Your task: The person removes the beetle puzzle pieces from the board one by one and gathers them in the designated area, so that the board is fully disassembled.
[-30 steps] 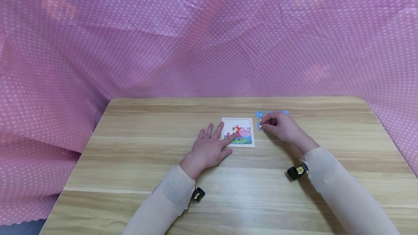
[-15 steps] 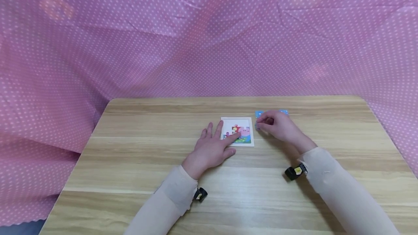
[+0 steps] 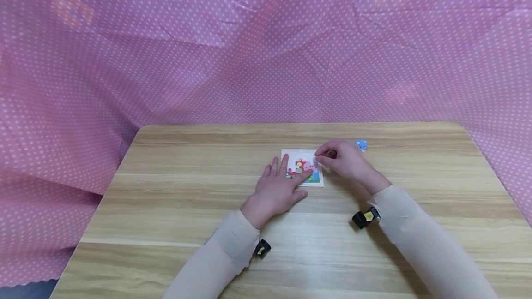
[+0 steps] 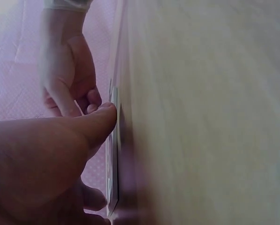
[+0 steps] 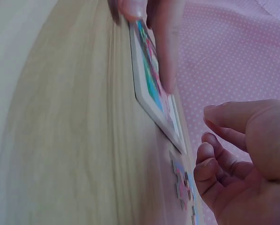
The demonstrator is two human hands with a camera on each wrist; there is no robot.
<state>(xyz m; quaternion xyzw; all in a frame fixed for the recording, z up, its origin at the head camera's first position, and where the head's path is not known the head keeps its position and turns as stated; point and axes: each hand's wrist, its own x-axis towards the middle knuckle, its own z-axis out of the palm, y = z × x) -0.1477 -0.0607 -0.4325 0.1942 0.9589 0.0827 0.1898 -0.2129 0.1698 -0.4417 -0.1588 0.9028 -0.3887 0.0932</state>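
A small square jigsaw puzzle in a white-bordered tray (image 3: 302, 185) lies on the table, partly filled with a pink cartoon pig picture. My left hand (image 3: 276, 193) rests across its left and lower part, fingers spread, index finger on the pieces. Above the tray's upper right, my right hand (image 3: 342, 160) pinches a small puzzle piece (image 3: 315, 163), mostly hidden by the fingertips. In the right wrist view, that hand's thumb and fingers are curled, and the piece is not visible. The left wrist view shows the tray edge-on (image 4: 114, 164) beside the left thumb.
Loose puzzle pieces (image 5: 181, 183) lie on the table right of the tray; a blue one (image 3: 361, 145) shows beyond the right hand, others are hidden behind it. The wooden table (image 3: 187, 174) meets a pink dotted curtain (image 3: 266, 59) at its back edge.
My right hand has moved left from the loose pieces to the tray's upper right corner, carrying a piece. My left hand has slid slightly right over the puzzle.
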